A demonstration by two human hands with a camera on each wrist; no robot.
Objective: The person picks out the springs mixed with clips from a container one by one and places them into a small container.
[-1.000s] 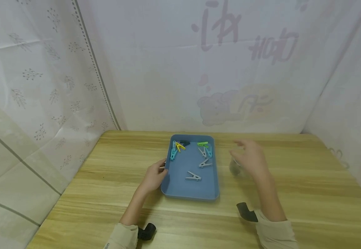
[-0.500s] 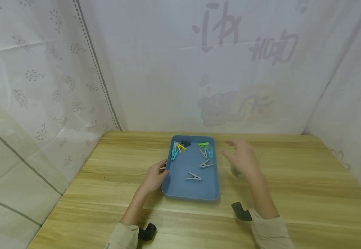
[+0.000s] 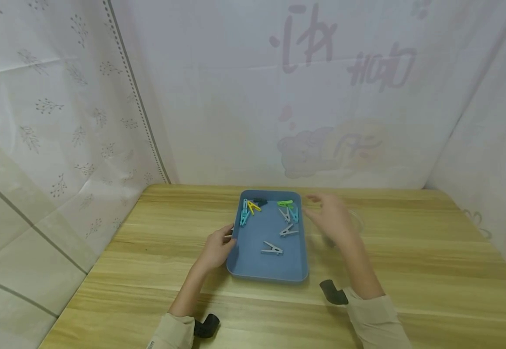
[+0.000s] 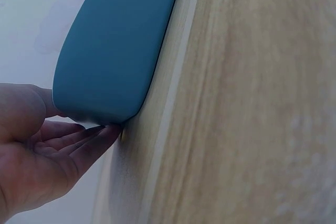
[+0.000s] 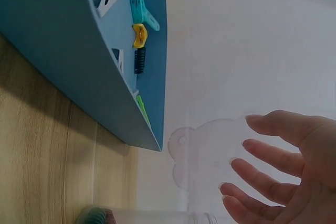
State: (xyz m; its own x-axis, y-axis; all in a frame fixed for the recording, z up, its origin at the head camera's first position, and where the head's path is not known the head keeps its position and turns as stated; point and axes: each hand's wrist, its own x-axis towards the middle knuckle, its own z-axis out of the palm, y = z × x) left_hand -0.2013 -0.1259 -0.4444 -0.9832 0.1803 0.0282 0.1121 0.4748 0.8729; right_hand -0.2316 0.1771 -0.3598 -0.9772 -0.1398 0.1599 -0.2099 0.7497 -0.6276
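Note:
In the head view a blue-grey tray (image 3: pixel 267 266) lies on the table, holding several plastic clothespins: grey (image 3: pixel 272 248), yellow (image 3: pixel 253 207), teal (image 3: pixel 244 218), lime green (image 3: pixel 285 204) and dark ones. My left hand (image 3: pixel 214 247) holds the tray's left side, its fingers along the outer wall and the thumb at the rim; the tray hides the thumb's tip in the left wrist view. Beside the tray's far right corner hovers my right hand (image 3: pixel 332 220), fingers spread apart and holding nothing. Behind it stands a clear container (image 3: pixel 356 222), partly hidden, with something dark green at one end (image 5: pixel 94 216).
The wooden table (image 3: pixel 148 261) ends at a pale printed cloth (image 3: pixel 218 121) at the back. More patterned cloth (image 3: pixel 60 135) hangs on the left. A black curved piece (image 3: pixel 334 292) sits at the right wrist, another (image 3: pixel 206 325) at the left.
My right hand has moved left, from over the clear container toward the tray's right edge. The left hand stays on the tray, and the clothespins keep their arrangement.

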